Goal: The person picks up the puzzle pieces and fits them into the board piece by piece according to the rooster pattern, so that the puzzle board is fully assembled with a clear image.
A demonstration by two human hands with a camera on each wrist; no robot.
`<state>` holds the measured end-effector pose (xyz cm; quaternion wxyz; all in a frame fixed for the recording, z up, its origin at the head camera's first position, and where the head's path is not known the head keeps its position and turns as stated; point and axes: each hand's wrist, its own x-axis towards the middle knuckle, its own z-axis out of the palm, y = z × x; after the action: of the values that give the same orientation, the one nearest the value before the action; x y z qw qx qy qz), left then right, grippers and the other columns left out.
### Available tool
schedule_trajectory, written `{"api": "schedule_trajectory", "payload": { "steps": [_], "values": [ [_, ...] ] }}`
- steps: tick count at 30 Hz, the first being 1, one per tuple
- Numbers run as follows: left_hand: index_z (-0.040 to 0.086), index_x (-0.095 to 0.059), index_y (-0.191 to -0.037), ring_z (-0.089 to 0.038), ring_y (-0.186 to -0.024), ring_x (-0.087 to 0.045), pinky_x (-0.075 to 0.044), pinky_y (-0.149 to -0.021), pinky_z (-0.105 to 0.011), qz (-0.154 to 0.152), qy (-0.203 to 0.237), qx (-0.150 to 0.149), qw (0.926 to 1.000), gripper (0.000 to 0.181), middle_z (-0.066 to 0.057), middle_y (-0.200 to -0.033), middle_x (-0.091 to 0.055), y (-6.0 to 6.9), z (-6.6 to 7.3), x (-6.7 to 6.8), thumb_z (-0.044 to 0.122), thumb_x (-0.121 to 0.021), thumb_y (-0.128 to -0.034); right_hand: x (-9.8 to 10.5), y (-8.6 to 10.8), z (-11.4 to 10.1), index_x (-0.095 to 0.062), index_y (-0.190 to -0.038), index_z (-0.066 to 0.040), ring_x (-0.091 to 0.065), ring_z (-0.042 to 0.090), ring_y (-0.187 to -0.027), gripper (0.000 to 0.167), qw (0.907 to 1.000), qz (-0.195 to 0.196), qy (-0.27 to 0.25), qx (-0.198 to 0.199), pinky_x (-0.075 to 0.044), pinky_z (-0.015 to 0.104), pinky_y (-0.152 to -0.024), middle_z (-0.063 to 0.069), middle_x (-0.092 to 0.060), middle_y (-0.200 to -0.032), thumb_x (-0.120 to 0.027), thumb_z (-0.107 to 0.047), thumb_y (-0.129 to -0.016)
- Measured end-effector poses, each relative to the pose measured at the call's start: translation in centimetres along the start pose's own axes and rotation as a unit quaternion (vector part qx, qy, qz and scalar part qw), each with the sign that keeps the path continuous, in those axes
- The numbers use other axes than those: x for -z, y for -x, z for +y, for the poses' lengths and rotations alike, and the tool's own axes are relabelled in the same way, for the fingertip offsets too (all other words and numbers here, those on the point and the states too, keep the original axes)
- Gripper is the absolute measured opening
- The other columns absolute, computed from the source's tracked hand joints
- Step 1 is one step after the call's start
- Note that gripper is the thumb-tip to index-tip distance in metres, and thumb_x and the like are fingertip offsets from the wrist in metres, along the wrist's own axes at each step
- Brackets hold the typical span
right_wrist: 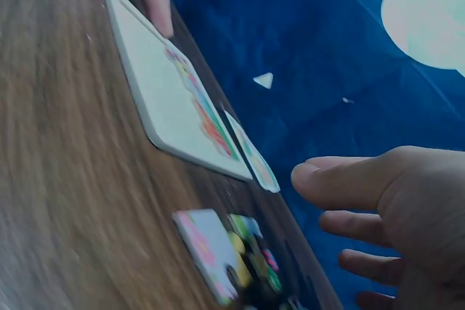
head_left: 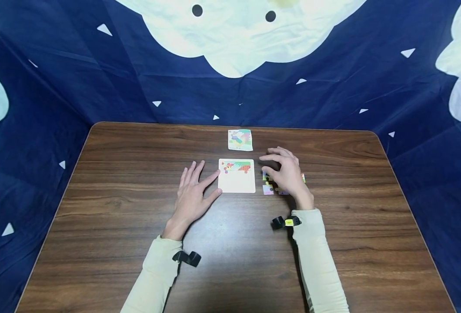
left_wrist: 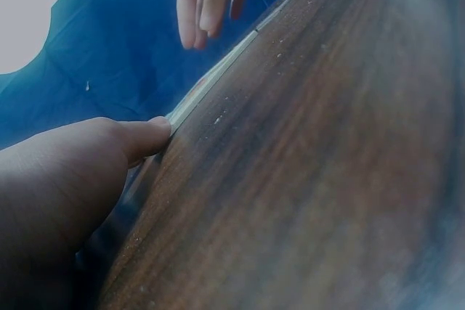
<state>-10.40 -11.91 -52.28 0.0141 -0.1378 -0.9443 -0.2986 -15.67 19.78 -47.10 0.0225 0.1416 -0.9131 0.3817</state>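
A white puzzle tray [head_left: 236,183] lies on the table, with colourful pieces fitted along its far side and a bare white area nearer me. My left hand [head_left: 191,199] rests beside it, fingers spread, thumb and index fingertip touching its left edge. To the right of the tray, my right hand [head_left: 288,174] hovers above loose jigsaw pieces [head_left: 268,190]. Its thumb and fingers are apart and bent slightly, with nothing between them. The right wrist view shows a pale pink-patterned piece [right_wrist: 205,246] below that hand. Some pieces are hidden beneath the hand.
A small printed picture sheet [head_left: 240,140] lies beyond the tray near the far edge of the wooden table [head_left: 117,182]. A dark blue cloth [head_left: 128,78] with white cloud shapes hangs behind and around the table.
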Motion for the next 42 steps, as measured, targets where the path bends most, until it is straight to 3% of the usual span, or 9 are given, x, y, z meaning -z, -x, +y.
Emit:
{"api": "schedule_trajectory", "payload": {
  "steps": [12,22,42],
  "values": [
    [0.026,-0.064,-0.159,-0.039,-0.172,-0.012,0.001,-0.14,-0.052,-0.001,-0.001,0.0,1.0,0.062,-0.02,-0.18,-0.031,0.0,0.0,-0.1,0.054,-0.069,-0.1046,1.9,0.6,2.2,-0.083,-0.124,-0.004,-0.032,0.05,-0.162,0.031,0.9992,-0.022,0.005,-0.034,-0.015,0.071,-0.133,0.028,-0.057,-0.16,-0.089,-0.004,-0.094],
    [0.026,-0.064,-0.16,-0.039,-0.172,-0.012,0.0,-0.139,-0.053,-0.001,-0.001,0.0,1.0,0.062,-0.02,-0.18,-0.031,0.1,-0.1,-0.1,0.054,-0.069,-0.1045,2.3,0.9,3.1,-0.084,-0.119,-0.005,-0.014,0.051,-0.168,0.031,0.9958,-0.075,0.021,-0.049,-0.005,0.072,-0.134,0.032,-0.043,-0.169,-0.093,-0.005,-0.09],
    [0.025,-0.064,-0.159,-0.04,-0.171,-0.012,0.0,-0.139,-0.054,0.003,-0.002,-0.004,1.0,0.063,-0.021,-0.18,-0.031,0.0,-0.1,-0.1,0.054,-0.07,-0.1039,1.8,0.8,3.5,-0.087,-0.111,-0.01,-0.006,0.048,-0.17,0.025,0.9942,-0.081,0.013,-0.069,0.0,0.074,-0.133,0.027,-0.034,-0.177,-0.096,-0.008,-0.087]
  ]
}}
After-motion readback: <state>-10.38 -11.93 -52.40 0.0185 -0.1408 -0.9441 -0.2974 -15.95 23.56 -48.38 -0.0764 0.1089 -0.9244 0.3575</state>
